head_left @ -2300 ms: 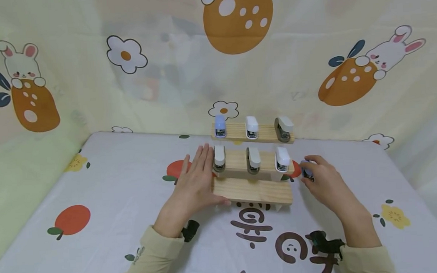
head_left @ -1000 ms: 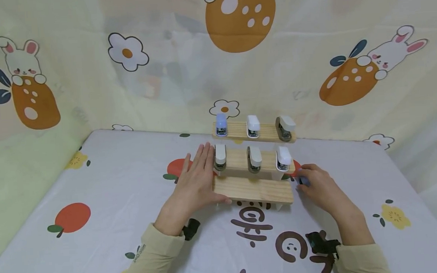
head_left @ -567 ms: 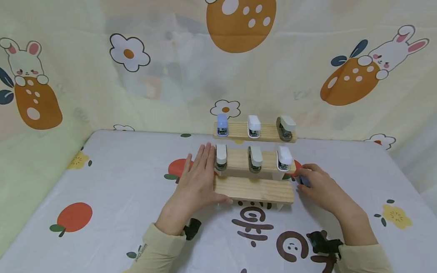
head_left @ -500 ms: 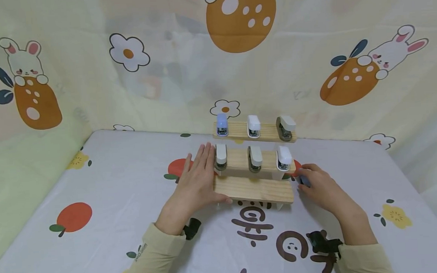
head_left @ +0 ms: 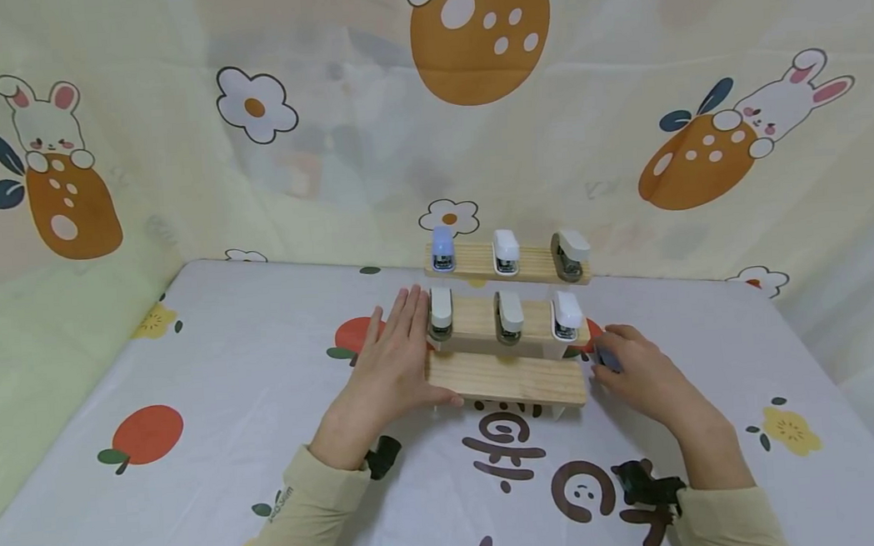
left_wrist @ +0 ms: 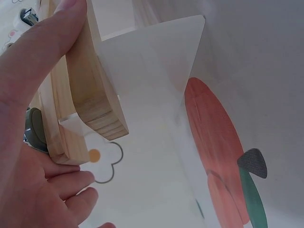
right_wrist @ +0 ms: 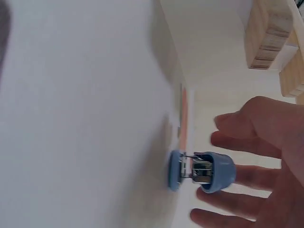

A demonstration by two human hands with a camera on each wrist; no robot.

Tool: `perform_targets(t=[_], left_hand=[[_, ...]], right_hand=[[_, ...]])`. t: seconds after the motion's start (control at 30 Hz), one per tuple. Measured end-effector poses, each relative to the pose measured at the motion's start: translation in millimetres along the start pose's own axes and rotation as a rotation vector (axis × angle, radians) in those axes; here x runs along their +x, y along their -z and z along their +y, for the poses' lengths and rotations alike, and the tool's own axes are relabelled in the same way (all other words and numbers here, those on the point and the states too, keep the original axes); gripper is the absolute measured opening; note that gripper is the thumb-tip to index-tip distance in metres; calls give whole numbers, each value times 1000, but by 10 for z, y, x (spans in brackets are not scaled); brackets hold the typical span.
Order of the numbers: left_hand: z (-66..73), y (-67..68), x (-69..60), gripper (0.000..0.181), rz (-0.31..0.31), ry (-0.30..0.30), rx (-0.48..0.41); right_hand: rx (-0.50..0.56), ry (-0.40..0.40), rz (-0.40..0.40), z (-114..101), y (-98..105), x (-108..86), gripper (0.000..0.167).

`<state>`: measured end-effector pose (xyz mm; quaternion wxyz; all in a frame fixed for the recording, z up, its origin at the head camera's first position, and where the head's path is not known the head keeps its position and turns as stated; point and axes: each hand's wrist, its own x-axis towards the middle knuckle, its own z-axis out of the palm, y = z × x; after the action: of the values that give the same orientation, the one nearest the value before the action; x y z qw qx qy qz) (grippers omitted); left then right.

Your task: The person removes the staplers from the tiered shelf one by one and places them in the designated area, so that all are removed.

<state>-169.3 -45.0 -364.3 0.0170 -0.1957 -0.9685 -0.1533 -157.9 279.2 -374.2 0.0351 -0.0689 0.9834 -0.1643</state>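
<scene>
Item: one blue stapler (right_wrist: 209,171), upright on the surface (head_left: 218,503), just right of the tiered wooden stand (head_left: 507,379). Presumably light, stiff, smooth-shelled; best pinched by its sides. My right hand (head_left: 642,373): fingers wide about it, thumb clear. My left hand (head_left: 390,363): fingers straight, against the stand's left end.

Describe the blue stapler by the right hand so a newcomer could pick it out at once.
Find the white tablecloth printed with fruit, then the three-step pale wooden rack standing on it. Just past the rack's right end sits a small blue stapler, partly hidden from the head camera by the person's right hand. It alone is off the rack; the other six staplers stand on it.
</scene>
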Motion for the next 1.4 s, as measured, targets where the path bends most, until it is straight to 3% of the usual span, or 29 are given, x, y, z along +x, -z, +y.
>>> perform_targets(t=[0.23,0.53,0.77,1.0,1.4], left_hand=[[7,11,14,146,1,-5,4],[0,20,13,145,2,-2,21],[-6,20,16,144,-8,1,22],[-28,-2,17,145,5,3,39],[2,6,16,145,6,-1,10]], right_hand=[[69,-1,181,-60,228,-112,39],[100,101,389,-224,311,-177,35],[103,248,540,-462,308,-198,32],[74,317,543,-648,302,-143,31],[6,305,533,-757,183,-103,28]])
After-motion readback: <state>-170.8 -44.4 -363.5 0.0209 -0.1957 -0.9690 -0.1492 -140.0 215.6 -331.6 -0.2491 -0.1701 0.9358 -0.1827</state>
